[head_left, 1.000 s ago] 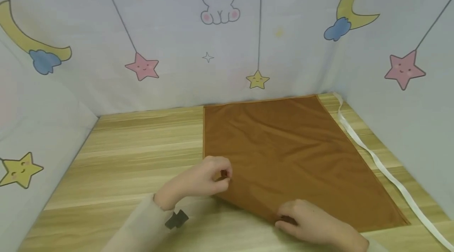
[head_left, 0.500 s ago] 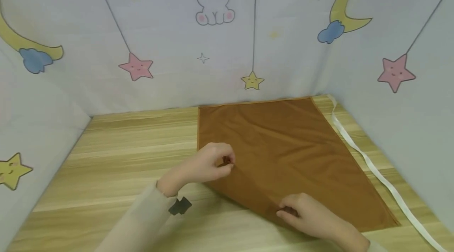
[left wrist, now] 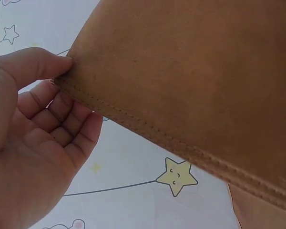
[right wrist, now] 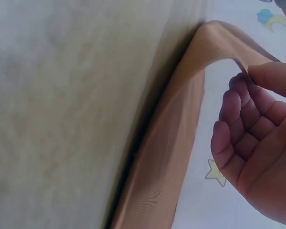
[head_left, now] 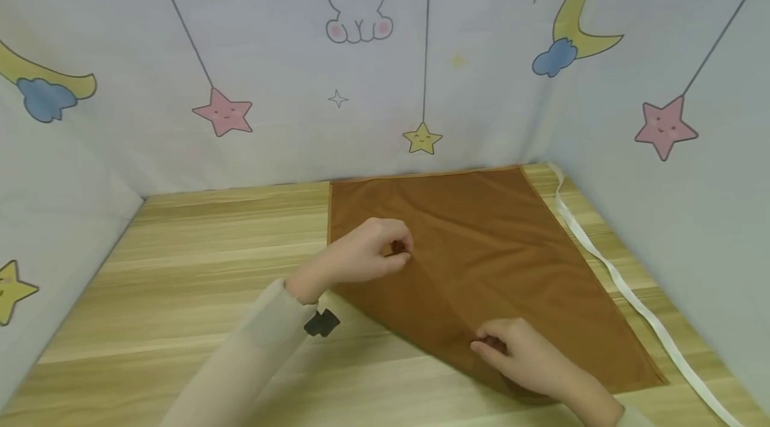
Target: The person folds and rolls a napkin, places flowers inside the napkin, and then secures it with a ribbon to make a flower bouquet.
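Observation:
A brown cloth (head_left: 457,240) with a stitched hem lies over the right half of the wood-grain table, lightly wrinkled. My left hand (head_left: 367,252) pinches its near left corner between thumb and fingers and holds it raised above the table. In the left wrist view the stitched hem runs away from that thumb (left wrist: 43,67). My right hand (head_left: 526,357) pinches the near edge further right, lower down. From the right wrist view, the cloth (right wrist: 181,124) arches up from the surface to the right thumb and fingers.
A white ribbon-like strip (head_left: 625,287) runs along the table's right side. The wood-grain table (head_left: 198,266) shows at the left. White curtains (head_left: 277,66) with printed stars, moons and a rabbit enclose the back and sides. A small dark piece (head_left: 321,323) sits by my left cuff.
My left hand has moved up and away with the cloth's corner, lifting the near left edge higher. The right hand has risen slightly, still gripping the edge. The view has shifted a little.

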`<act>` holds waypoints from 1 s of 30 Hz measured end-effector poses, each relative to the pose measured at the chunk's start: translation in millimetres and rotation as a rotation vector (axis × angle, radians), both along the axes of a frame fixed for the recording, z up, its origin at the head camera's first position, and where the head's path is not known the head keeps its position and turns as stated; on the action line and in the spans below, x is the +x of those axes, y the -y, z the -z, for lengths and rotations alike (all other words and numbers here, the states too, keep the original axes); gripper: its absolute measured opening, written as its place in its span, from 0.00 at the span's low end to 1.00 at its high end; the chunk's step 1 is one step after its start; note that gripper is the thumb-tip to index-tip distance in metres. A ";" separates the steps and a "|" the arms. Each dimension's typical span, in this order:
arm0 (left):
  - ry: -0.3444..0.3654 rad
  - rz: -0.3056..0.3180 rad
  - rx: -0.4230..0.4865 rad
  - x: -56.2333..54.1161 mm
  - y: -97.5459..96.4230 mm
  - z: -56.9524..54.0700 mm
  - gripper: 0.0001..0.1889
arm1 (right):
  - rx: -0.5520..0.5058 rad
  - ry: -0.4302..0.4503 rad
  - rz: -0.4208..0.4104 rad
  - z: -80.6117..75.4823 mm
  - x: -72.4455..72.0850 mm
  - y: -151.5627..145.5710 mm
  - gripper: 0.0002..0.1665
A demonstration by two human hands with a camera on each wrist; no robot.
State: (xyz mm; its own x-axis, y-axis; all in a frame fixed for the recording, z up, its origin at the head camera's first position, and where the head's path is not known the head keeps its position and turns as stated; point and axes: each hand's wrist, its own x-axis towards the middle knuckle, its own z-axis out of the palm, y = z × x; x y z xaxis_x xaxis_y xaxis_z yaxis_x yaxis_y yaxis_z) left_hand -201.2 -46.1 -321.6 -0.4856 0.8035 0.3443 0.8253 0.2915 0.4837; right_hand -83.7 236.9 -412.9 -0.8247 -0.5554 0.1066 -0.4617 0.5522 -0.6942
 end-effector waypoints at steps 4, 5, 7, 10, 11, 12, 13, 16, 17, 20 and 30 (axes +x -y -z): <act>-0.004 0.001 -0.004 -8.8 -8.8 -3.7 0.05 | -0.009 -0.034 0.027 -1.7 -3.1 -3.6 0.07; -0.007 0.001 -0.007 -11.3 -11.2 -4.8 0.05 | -0.010 -0.048 0.035 -2.1 -4.0 -4.6 0.07; -0.014 0.005 -0.013 -16.3 -16.3 -6.7 0.05 | -0.010 -0.071 0.052 -3.1 -6.0 -7.0 0.06; -0.026 0.007 -0.026 -23.5 -23.9 -9.1 0.05 | -0.006 -0.082 0.081 -4.6 -10.0 -11.3 0.06; -0.025 0.008 -0.029 -25.6 -26.2 -10.0 0.05 | -0.005 -0.082 0.090 -5.1 -11.6 -12.8 0.06; -0.023 0.007 -0.032 -27.9 -28.7 -10.5 0.05 | -0.001 -0.079 0.098 -5.8 -13.3 -14.5 0.06; -0.019 0.006 -0.037 -30.1 -30.9 -11.2 0.05 | 0.001 -0.079 0.106 -6.2 -15.3 -15.9 0.06; -0.005 -0.001 -0.046 -37.2 -38.2 -12.8 0.04 | 0.010 -0.080 0.130 -7.3 -20.9 -20.1 0.06; -0.006 -0.003 -0.048 -39.7 -41.1 -13.3 0.04 | 0.015 -0.082 0.140 -7.7 -22.7 -21.4 0.06; -0.007 -0.007 -0.052 -47.1 -50.7 -15.3 0.04 | 0.024 -0.083 0.177 -8.3 -26.9 -25.1 0.06; -0.023 -0.024 -0.103 -65.4 -85.1 -24.4 0.05 | 0.029 -0.086 0.329 -7.6 -36.2 -40.6 0.05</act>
State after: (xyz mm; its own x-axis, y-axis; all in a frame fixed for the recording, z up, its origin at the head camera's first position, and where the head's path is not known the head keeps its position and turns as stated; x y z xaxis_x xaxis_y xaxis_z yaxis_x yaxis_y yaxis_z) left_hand -266.6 39.0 -297.2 -0.4982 0.8233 0.2720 0.8280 0.3586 0.4310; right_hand -119.9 277.5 -405.3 -0.9488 -0.2651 0.1719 -0.3119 0.7004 -0.6420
